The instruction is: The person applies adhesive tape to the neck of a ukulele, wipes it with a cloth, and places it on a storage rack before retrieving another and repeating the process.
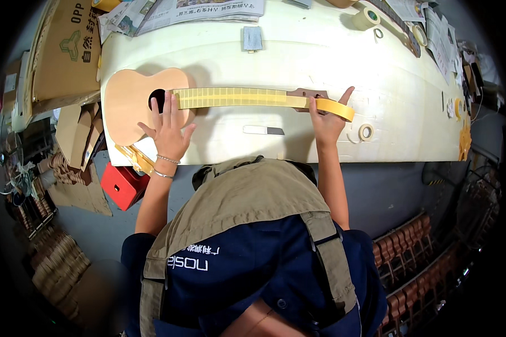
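Note:
A pale wooden ukulele (123, 104) lies flat on the white table, its body at the left and its brown headstock (303, 92) at the right. Yellow masking tape (230, 96) runs along the fretboard. My left hand (170, 135) is open, fingers spread over the body beside the dark sound hole, fingertips at the tape's left end. My right hand (329, 126) is closed on a roll of yellow tape (343, 110) by the headstock, a strip leading from it to the neck. How the right fingers wrap the roll is partly hidden.
Between my arms lies a flat blade with a dark end (264, 130). A small tape roll (366, 132) sits right of my right hand. Farther back are a grey block (252, 39), newspapers (208, 10) and another neck (396, 25). A red stool (122, 185) stands below the table's left edge.

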`<act>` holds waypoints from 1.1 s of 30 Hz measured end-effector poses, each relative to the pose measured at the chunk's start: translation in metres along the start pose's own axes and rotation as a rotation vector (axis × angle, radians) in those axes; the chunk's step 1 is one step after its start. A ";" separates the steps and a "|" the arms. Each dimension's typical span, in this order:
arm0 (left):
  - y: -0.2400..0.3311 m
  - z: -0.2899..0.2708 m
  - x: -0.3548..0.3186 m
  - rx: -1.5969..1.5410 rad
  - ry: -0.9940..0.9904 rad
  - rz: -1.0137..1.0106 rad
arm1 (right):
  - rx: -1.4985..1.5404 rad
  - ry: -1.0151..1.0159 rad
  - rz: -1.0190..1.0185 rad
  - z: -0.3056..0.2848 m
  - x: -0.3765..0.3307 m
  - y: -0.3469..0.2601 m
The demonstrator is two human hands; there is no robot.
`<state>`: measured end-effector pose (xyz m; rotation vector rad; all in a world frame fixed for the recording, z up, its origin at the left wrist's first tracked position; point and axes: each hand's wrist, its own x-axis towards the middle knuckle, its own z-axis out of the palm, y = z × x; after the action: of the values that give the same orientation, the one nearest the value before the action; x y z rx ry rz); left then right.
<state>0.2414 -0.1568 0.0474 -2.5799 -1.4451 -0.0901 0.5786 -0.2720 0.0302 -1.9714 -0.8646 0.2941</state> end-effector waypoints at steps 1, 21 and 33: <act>0.008 0.002 0.002 -0.046 -0.023 -0.004 | -0.011 0.010 -0.028 0.002 -0.001 0.003; 0.156 -0.019 0.037 -0.928 -0.415 0.044 | -0.043 -0.121 -0.056 0.006 -0.006 0.011; 0.183 -0.018 0.067 -1.479 -0.357 -0.380 | -0.051 -0.148 -0.065 0.006 -0.005 0.013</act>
<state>0.4325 -0.1973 0.0510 -3.2912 -2.6867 -1.2208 0.5780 -0.2757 0.0154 -1.9830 -1.0379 0.3873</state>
